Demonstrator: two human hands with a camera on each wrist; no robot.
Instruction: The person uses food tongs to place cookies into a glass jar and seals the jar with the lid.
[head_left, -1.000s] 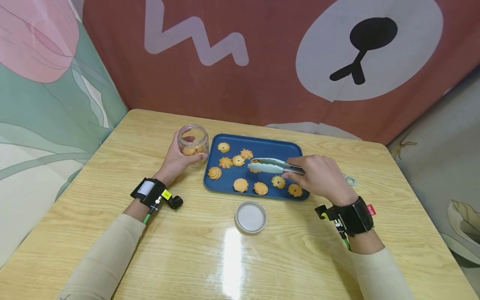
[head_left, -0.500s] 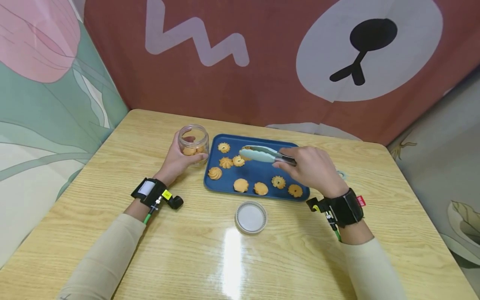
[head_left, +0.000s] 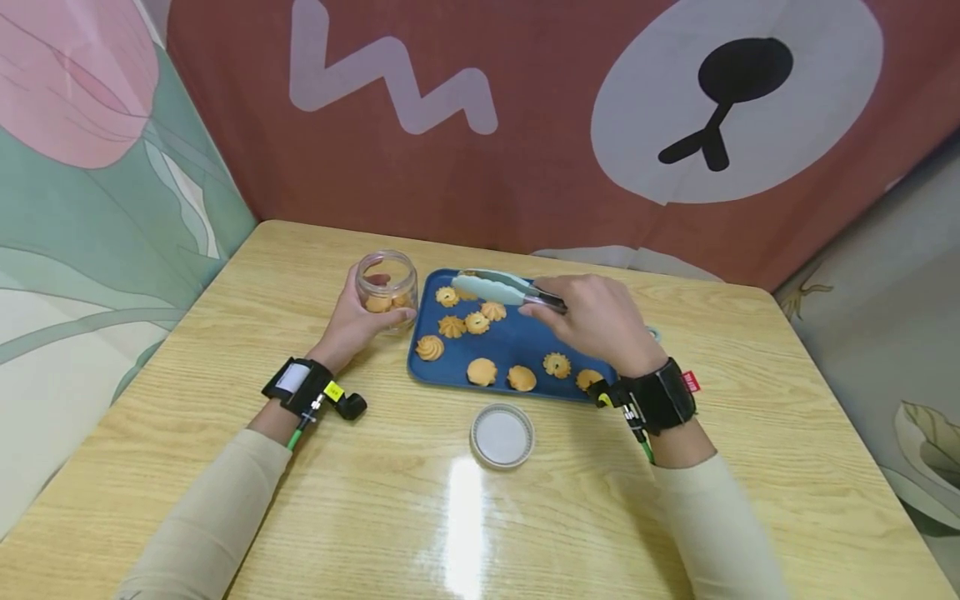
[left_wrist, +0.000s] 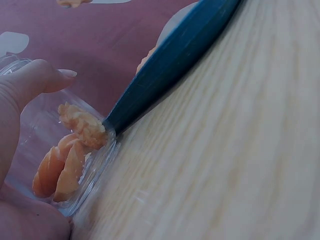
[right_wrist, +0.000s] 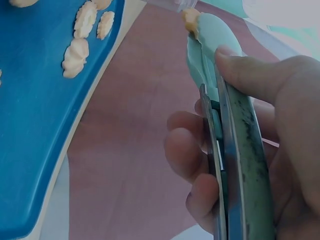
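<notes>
My left hand (head_left: 358, 318) grips a clear jar (head_left: 390, 279) beside the tray's left end, thumb across its near side. Several cookies (left_wrist: 82, 125) lie at the jar's bottom, and its mouth is uncovered. In my right hand (head_left: 598, 323) is a pair of tongs (head_left: 491, 289) with pale green tips and metal arms, fingers and thumb pressed round the arms. The tips pinch a cookie (right_wrist: 190, 20), held above the tray's far left part. Several more piped cookies (head_left: 482, 371) are spread over the blue tray (head_left: 517, 340).
A round lid (head_left: 502, 436) lies on the wooden table (head_left: 360, 500) in front of the tray. Behind the table hangs a red-brown cloth (head_left: 540, 167) with a bear print. Black camera straps (head_left: 660, 396) sit on both wrists.
My right hand has carried the tongs and cookie left and away from me, from the tray's middle toward the jar. The left hand and jar stay in place.
</notes>
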